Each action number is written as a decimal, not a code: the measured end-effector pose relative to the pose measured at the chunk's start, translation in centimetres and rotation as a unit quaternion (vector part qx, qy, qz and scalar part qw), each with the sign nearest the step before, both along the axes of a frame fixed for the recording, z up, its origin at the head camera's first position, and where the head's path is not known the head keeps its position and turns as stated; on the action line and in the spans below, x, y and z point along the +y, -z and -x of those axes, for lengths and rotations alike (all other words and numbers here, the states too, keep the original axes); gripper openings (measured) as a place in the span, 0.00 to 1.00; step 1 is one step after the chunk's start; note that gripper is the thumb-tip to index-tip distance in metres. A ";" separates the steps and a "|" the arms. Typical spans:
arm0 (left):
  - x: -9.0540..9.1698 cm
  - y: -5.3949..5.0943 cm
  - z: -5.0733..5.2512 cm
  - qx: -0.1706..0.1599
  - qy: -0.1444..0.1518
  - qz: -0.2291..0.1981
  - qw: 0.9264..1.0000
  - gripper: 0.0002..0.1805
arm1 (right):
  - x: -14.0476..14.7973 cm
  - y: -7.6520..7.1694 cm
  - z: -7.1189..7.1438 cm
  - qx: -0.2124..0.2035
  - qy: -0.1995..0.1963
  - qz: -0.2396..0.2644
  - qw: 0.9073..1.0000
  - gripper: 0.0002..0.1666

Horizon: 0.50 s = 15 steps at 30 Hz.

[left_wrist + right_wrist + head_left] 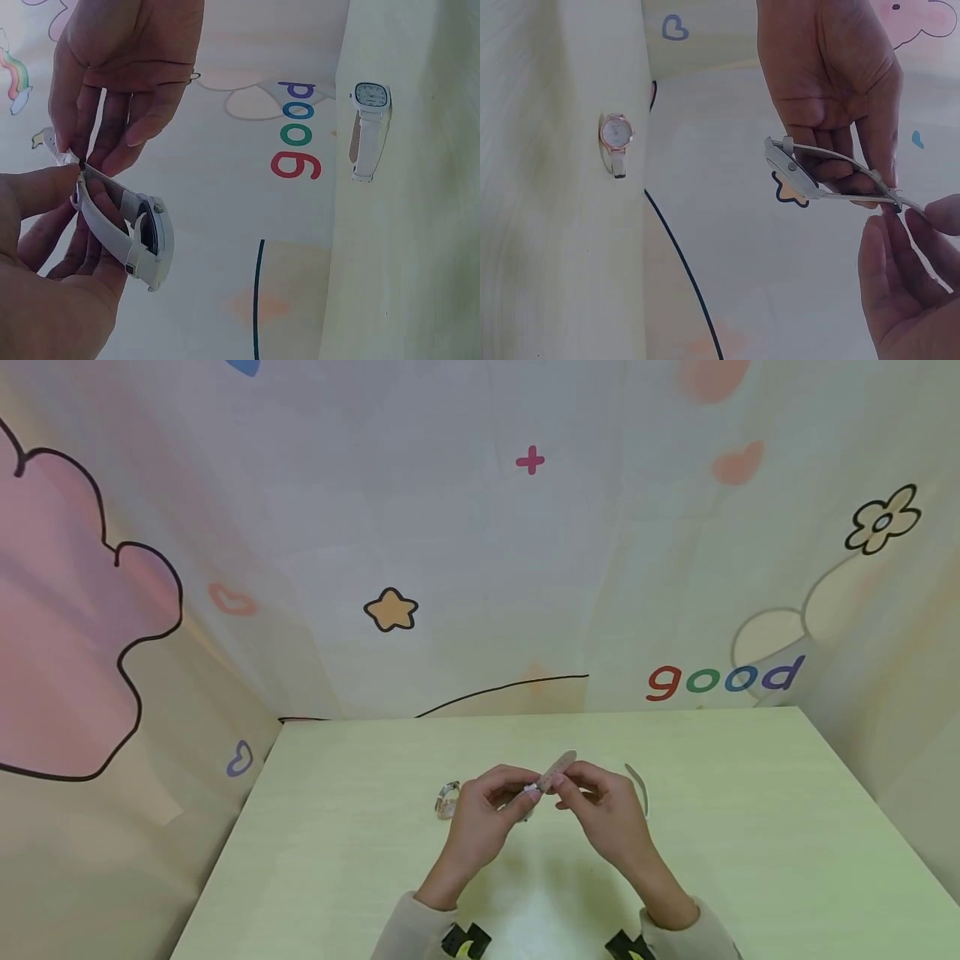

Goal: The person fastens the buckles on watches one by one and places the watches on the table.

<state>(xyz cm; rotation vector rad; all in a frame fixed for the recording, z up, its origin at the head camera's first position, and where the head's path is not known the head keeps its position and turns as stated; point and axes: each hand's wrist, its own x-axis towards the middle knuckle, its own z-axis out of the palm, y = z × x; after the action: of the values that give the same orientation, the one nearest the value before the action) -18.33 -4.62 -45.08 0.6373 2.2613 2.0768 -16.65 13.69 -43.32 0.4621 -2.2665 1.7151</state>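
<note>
A white wristwatch (154,240) is held up between both hands above the table, its strap bent into a closed loop. Near the buckle, my left hand (483,814) pinches the strap between thumb and fingers. My right hand (611,810) pinches the strap's free end (558,768), which points up and to the right in the head view. In the right wrist view the watch case (791,171) hangs to the left of the fingers, seen edge-on. Fingers partly hide the buckle, so how the strap sits in it cannot be told.
On the table (337,852), a round rose-gold watch (616,135) with a pale strap lies left of my left hand. A squarish watch (372,97) with a white strap lies beyond my right hand, partly hidden in the head view. A printed curtain (480,543) stands behind the table.
</note>
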 end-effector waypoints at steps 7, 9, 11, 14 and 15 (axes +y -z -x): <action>0.1 0.0 -0.2 -0.029 0.004 -0.017 0.999 0.10 | -0.2 0.1 -0.1 -0.015 0.009 0.029 0.999 0.06; 0.1 0.0 -0.2 -0.032 0.001 -0.015 0.999 0.10 | -0.3 0.1 -0.2 -0.024 0.016 0.036 0.999 0.07; 0.2 0.0 -0.3 -0.033 -0.005 -0.013 0.999 0.09 | -0.3 0.1 -0.2 -0.027 0.016 0.045 0.998 0.06; 0.2 0.0 -0.3 -0.040 -0.020 -0.015 0.999 0.09 | -0.3 0.2 -0.2 -0.026 0.012 0.047 0.998 0.04; 0.3 0.0 -0.3 -0.044 -0.024 -0.016 0.999 0.08 | -0.3 0.2 -0.2 -0.025 0.010 0.047 0.999 0.03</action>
<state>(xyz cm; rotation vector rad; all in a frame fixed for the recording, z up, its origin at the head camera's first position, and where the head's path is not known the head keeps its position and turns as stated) -18.00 -4.37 -45.11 0.4877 2.2223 2.1218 -16.47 13.35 -43.56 0.3796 -2.2051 1.8326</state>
